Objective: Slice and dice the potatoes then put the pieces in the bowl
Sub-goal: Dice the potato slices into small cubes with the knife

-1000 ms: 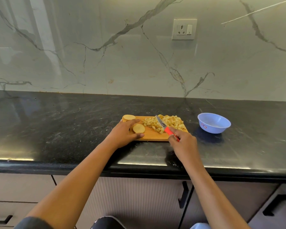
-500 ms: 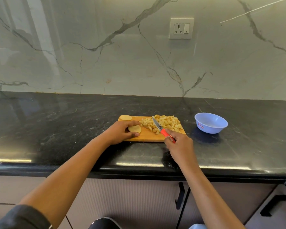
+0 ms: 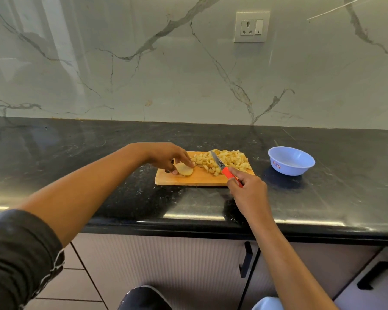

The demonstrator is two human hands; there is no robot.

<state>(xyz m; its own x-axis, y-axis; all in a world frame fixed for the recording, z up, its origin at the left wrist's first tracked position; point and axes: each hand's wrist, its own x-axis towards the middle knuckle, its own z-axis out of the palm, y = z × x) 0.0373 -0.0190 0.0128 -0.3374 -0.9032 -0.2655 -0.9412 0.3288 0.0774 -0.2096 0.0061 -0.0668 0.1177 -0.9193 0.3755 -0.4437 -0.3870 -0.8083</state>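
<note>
Left grip [image 3: 166, 156] pinches a round potato slice [image 3: 184, 170], thumb under its near edge and fingertips on top. The slice is at the left end of the cutting board [image 3: 199, 179]; can't tell if it lies flat or is slightly lifted.

Right grip [image 3: 249, 189] is wrapped round the red handle of the knife [image 3: 224, 168]. The blade angles away and to the left, its tip over the diced potato pile [image 3: 231, 161].

The pile covers the board's far-right part and stops just beside the slice. Dice are on the board, not in the bowl.

The board lies flat on the black bench [image 3: 76, 157], about mid-depth, long side parallel to the front edge. The blue bowl [image 3: 289, 170] stands upright on the bench to the right of the board, clear of it, with a red label on its near wall.

Background: marble-pattern wall with a white socket [image 3: 251, 26] above the board, cabinet fronts with black handles below the front edge.
</note>
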